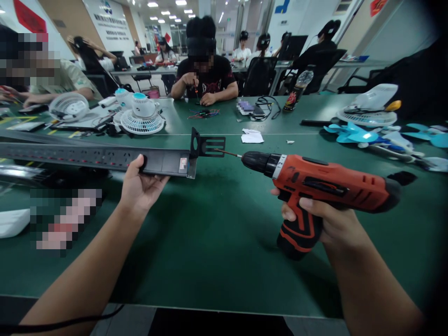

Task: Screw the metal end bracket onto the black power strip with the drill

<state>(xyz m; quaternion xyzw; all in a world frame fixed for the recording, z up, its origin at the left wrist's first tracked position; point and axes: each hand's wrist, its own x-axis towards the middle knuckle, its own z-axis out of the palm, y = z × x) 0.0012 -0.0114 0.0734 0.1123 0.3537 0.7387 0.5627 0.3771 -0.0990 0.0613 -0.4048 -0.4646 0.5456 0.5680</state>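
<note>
My left hand (142,186) grips a long black power strip (163,162) near its right end, thumb on top and fingers beneath. Rows of sockets run along the strip toward the left. A slotted black bracket (212,146) stands at its right end. In my right hand (325,217) is an orange and black cordless drill (329,179), held by its handle and pointing left. Its long thin bit (229,153) reaches to the bracket's slots; whether it touches them I cannot tell.
Fan parts (142,119) lie at the back left, with blue fan blades (353,134) on the right. White paper (252,136), a bottle (297,91) and a coiled cable (269,106) rest farther back. Across the table a person (206,70) works with a screwdriver.
</note>
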